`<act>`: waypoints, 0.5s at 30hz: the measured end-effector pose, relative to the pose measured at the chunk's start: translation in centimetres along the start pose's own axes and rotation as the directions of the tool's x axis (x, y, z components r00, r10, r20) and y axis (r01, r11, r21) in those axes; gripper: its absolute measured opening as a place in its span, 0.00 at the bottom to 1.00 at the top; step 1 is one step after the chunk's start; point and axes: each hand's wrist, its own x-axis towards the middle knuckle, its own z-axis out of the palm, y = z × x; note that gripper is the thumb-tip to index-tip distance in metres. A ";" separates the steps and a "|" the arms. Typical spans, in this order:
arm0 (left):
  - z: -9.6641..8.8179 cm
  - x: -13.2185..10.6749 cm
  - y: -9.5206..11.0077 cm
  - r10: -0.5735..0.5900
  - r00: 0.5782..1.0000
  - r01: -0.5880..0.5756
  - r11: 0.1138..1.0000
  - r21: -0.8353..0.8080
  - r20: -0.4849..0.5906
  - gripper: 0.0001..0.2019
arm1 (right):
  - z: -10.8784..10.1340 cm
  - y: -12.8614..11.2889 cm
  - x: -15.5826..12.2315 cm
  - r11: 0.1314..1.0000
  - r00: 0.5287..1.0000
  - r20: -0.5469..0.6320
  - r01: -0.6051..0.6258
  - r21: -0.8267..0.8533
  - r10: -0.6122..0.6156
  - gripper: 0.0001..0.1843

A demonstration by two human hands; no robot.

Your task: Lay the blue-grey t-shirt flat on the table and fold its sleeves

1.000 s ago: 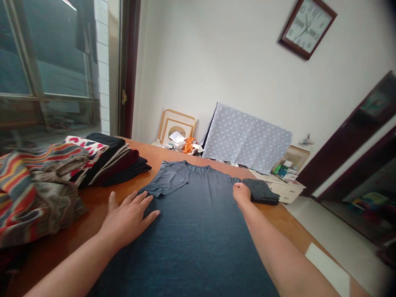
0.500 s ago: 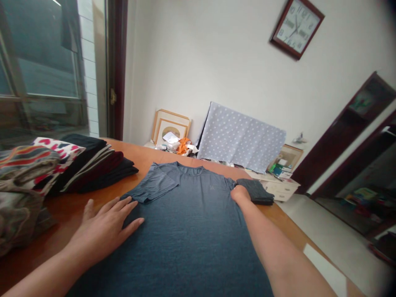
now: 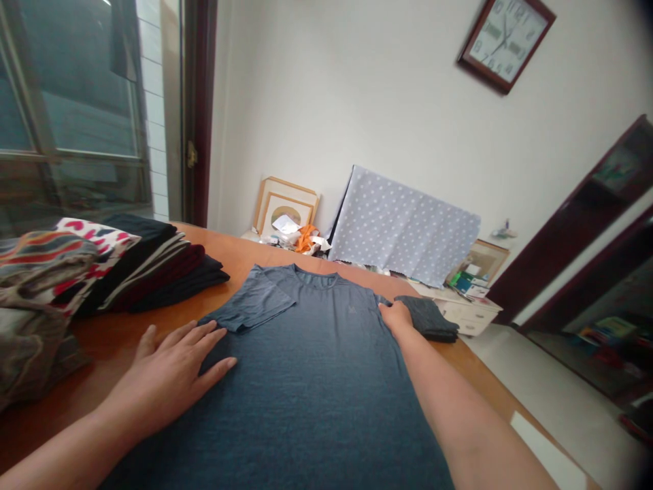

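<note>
A dark blue-grey T-shirt (image 3: 316, 367) lies spread on the wooden table, its collar at the far end. Its left sleeve is folded inward over the body. My left hand (image 3: 178, 371) rests flat on the shirt's left edge, just below that sleeve, with fingers spread. At the opposite shoulder, my right hand (image 3: 396, 317) has its fingers closed on the right sleeve, most of which the hand hides. Just beyond the right hand sits a small stack of folded dark grey clothing (image 3: 428, 318).
Folded clothes (image 3: 168, 272) lie piled at the table's left, beside a crumpled striped garment (image 3: 45, 265). The orange-brown table (image 3: 229, 241) ends near a white drawer unit (image 3: 472, 316). A polka-dot cloth (image 3: 403, 221) and picture frames (image 3: 286, 204) stand behind it.
The view has shifted slightly. My right hand has moved a little inward at the sleeve, and a bit of sleeve now shows above it. My left hand stays flat in place.
</note>
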 end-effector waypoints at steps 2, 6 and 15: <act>0.0 0.0 0.0 0.002 1.000 -0.002 1.000 0.005 0.005 0.36 | 0.0 -0.2 0.6 0.999 0.999 0.018 -0.039 0.013 0.038 0.24; 0.1 0.0 0.0 0.001 1.000 -0.001 1.000 0.002 0.003 0.36 | -0.4 -0.3 0.9 0.996 0.997 0.002 -0.073 0.046 0.073 0.18; 0.3 0.0 0.1 -0.004 1.000 0.004 1.000 -0.002 -0.003 0.36 | -2.3 -0.5 -0.9 0.986 0.986 -0.164 0.058 0.157 -0.032 0.22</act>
